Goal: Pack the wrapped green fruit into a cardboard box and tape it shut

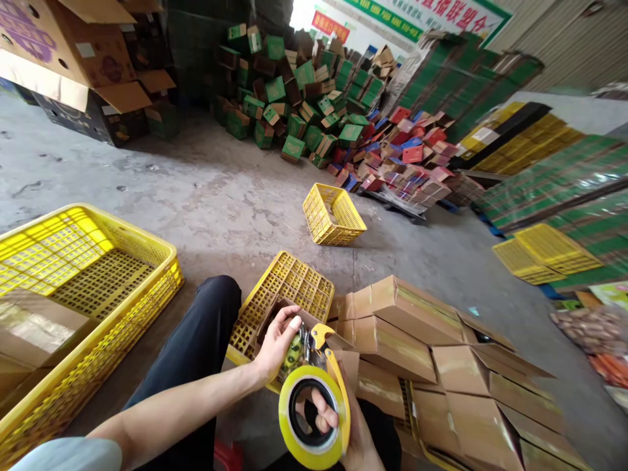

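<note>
Concrete warehouse floor is seen across the middle of the frame, bounded at upper centre by a heap of green cardboard boxes. Folded brown cartons are massed at lower right, and a large yellow plastic crate is placed at lower left. At lower centre, a smaller yellow crate, apparently upturned, is used as a work stand. By its near side an open brown carton is set, partly hidden by the hands. The tape dispenser is gripped in the right hand, its fingertips seen through the core of the tape roll. The left hand is laid over the carton's left side, fingers curved beside a clear-wrapped green packet; whether flap or packet is pinched cannot be told. For good control, the carton is best steadied from the left, with the fingers kept off the path of the cutting head. The wrapping should be kept below the flap edges, and the roll should be left free to turn, since it may be braked by fingers pressed inside its core.
</note>
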Tool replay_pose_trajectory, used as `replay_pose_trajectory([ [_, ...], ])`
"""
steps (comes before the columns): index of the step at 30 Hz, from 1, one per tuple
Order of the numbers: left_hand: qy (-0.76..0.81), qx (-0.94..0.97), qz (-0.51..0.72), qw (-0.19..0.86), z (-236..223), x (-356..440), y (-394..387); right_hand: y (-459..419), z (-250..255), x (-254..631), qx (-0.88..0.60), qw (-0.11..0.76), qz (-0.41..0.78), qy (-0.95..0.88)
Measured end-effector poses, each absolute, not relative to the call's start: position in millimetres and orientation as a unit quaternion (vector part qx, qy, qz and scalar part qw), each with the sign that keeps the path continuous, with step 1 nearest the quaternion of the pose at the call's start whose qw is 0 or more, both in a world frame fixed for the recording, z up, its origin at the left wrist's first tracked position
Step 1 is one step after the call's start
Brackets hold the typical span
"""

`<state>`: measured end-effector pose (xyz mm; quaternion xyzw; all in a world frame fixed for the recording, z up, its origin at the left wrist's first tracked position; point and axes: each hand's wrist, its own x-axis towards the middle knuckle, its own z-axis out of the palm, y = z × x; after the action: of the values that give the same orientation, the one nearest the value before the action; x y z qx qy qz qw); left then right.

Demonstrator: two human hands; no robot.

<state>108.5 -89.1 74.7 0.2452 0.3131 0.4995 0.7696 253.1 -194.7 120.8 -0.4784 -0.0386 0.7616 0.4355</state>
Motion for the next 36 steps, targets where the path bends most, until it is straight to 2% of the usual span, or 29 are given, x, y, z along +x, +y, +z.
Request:
replay_pose_trajectory([
  [9,0.286,0.243,0.51,0.774,88,111,-81,-200,126,261,-0.475,0.44,0.756,-0.096],
  [19,0.267,0.18,0.428,0.844,94,109,-78,-205,133,266,-0.524,0.423,0.733,-0.097],
  [26,0.291,0.296,0.423,0.806,91,101,-80,-209,131,261,-0.523,0.441,0.724,-0.088],
  [36,0.272,0.237,0.455,0.814,96,108,-74,-207,138,253,-0.504,0.439,0.739,-0.075],
])
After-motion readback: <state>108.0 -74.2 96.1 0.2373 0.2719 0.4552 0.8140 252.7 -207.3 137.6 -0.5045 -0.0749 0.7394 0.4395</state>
